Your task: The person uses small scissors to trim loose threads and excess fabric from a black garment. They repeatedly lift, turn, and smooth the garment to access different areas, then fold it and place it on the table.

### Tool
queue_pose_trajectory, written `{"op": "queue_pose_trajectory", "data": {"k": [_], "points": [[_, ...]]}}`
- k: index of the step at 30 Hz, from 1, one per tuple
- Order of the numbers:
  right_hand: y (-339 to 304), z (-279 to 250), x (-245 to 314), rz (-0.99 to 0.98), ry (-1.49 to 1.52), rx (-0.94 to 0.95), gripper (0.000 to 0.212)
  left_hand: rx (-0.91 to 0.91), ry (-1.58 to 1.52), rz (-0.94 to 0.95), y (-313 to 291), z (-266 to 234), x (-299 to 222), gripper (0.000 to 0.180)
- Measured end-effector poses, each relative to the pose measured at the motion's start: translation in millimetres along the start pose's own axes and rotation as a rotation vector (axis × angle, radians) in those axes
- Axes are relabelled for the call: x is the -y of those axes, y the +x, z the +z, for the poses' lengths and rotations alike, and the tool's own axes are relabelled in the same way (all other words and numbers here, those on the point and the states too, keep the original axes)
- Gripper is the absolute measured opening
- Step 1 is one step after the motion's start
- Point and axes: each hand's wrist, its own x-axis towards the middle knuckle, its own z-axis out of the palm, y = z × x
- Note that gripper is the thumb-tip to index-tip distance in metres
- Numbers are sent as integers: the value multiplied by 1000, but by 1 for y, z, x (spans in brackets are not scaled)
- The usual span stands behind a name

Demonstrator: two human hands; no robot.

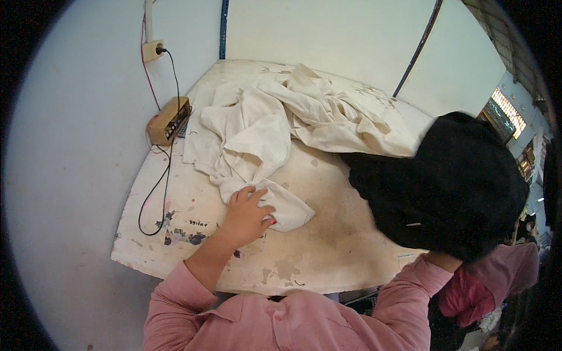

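Observation:
A long cream cloth (pixel 257 126) lies crumpled across the table, with a narrow end trailing toward me. On that near end rests my left hand (pixel 249 215), its fingers spread over the fabric and the thumb to the right. At the right, a large bunched black cloth (pixel 448 181) is held up over the table's edge, and part of it reaches under the cream cloth. My right hand (pixel 443 261) holds this black cloth from its near side; the fingers are hidden by the fabric.
The worn white table (pixel 287 269) has peeling patches and stickers. To the left, a tan power box (pixel 168 121) with a looping black cord (pixel 140 216) sits by the wall, below a wall socket (pixel 153 51). Pink and red fabric (pixel 468 298) lies beyond the right edge.

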Motion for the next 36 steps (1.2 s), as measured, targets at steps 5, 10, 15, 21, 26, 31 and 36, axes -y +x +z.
{"op": "queue_pose_trajectory", "data": {"k": [5,10,15,21,26,31,36], "points": [[-37,-12,-42,179,-668,394,40,212,-485,190,6,20,-19,25],[10,48,-13,-84,-546,217,43,140,-755,243,5,15,-34,37],[59,30,52,-227,-243,-126,46,247,-666,101,4,18,-12,44],[29,-49,34,-84,-546,-25,51,-150,-775,6,39,15,-48,55],[-7,-15,47,-178,-948,376,55,194,-859,215,57,11,-127,65],[-24,123,119,-883,-690,485,60,321,-1291,96,14,-6,-81,39],[2,246,66,-787,-1049,838,65,-151,-1718,-812,-11,-87,-23,41]]}}
